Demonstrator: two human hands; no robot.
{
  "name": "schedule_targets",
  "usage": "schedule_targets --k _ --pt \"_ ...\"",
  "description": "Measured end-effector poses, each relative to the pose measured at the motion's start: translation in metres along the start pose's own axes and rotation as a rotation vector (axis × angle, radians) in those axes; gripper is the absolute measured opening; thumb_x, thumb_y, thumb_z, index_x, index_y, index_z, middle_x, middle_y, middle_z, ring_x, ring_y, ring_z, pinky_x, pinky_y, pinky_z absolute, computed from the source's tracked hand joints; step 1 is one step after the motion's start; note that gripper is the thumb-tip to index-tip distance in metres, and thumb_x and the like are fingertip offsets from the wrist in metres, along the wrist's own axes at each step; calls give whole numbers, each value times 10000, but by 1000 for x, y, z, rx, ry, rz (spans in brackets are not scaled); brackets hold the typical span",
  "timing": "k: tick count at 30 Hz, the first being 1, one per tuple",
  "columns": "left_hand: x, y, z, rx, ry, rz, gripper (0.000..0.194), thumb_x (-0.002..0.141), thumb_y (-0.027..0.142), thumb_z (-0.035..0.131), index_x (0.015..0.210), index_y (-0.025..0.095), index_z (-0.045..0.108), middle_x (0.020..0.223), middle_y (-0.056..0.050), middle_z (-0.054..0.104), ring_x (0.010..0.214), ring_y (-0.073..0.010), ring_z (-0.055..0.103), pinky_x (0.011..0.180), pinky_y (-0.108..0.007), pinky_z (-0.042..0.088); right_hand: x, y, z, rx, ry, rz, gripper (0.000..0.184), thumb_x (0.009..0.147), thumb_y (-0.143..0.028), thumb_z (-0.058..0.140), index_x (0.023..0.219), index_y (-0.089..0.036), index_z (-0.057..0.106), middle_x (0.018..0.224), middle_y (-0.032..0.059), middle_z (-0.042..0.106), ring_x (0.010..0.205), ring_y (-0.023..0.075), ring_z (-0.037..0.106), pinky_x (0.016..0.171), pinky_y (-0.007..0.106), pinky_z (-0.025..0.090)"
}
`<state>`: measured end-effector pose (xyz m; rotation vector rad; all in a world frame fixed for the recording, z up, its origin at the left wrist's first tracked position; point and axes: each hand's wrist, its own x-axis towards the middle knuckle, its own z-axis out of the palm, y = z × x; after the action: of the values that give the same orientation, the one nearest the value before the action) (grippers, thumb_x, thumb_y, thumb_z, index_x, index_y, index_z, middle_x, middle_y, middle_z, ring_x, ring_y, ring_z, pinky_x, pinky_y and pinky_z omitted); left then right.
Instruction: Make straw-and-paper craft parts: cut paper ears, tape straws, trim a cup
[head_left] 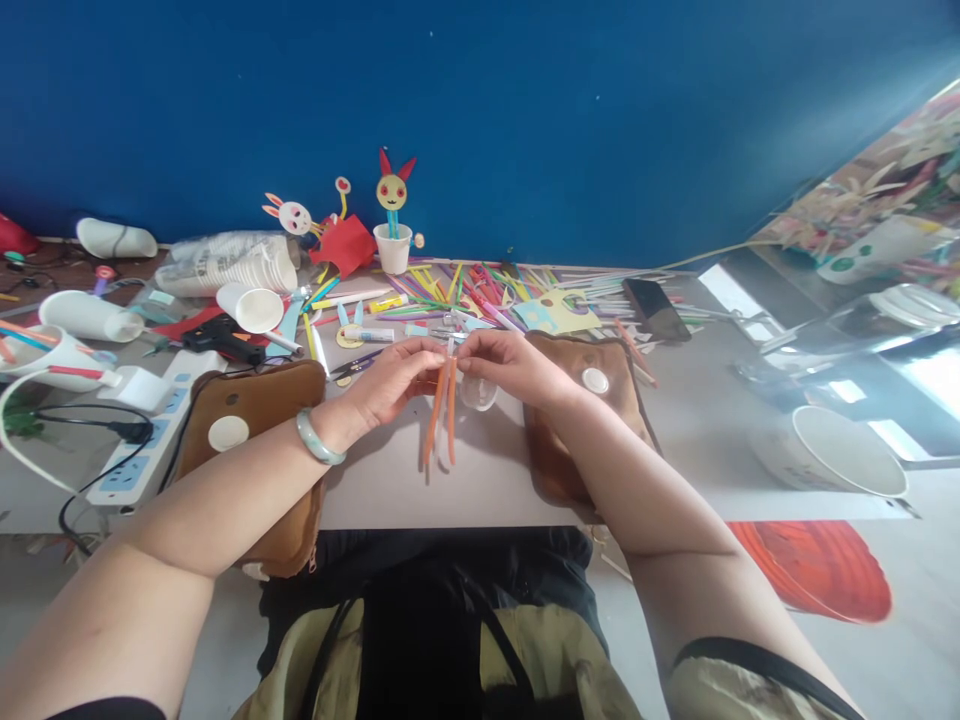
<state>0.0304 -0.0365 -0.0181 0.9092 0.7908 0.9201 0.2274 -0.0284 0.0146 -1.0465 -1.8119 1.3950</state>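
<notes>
Two or more slim orange straws point(451, 420) hang down between my hands above the desk. My left hand point(397, 378), with a pale bangle at its wrist, pinches their upper ends from one side. Opposite it, my right hand point(501, 362) is closed at the same upper ends, its thumb and fingertips pressed together. A small whitish tip shows between the fingertips; what it is I cannot make out. Just behind the straws and below my right hand is a small clear plastic cup point(478, 393).
Brown plush pads point(551, 440) lie under both forearms. Loose coloured straws point(465, 285) and pens cover the back of the desk, beside a phone point(656, 308). Paper cups point(255, 307), a glue gun point(225, 335) and a power strip point(142, 445) are left; a white tub point(847, 455) stands right.
</notes>
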Motion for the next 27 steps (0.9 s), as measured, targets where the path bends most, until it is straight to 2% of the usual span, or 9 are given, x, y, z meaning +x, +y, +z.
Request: schedule_targets --k 4,10,14,18,27 --pt "-1 0 0 44 -31 33 174 772 307 734 838 169 650 765 1 690 702 -149 668 711 -320 567 2 2 0 12 16 23 176 786 -310 721 834 -157 649 767 2 646 671 104 566 611 234 429" --pt "-2 -2 -1 103 -35 89 191 783 314 737 867 161 659 804 -11 703 740 -160 692 693 -299 574 4 7 0 100 22 45 301 735 -343 790 932 -182 629 741 -10 666 677 122 607 618 239 468" --pt "-3 -2 -1 116 -36 111 190 786 301 734 889 161 656 812 -14 712 741 -157 702 685 -282 578 3 5 0 50 9 57 284 731 -394 802 815 -166 656 725 0 665 641 108 575 584 230 441" --pt "-4 0 1 143 -26 118 195 797 316 717 886 162 639 802 -11 712 737 -159 708 678 -282 582 3 3 2 28 16 88 267 707 -378 806 781 -158 673 698 -5 660 605 96 550 547 219 409" --pt "0 0 -1 139 19 50 121 777 268 654 824 172 597 737 6 680 720 -176 709 656 -300 582 6 10 16 7 138 55 137 704 -282 712 703 -160 649 622 -12 623 566 91 515 539 219 408"
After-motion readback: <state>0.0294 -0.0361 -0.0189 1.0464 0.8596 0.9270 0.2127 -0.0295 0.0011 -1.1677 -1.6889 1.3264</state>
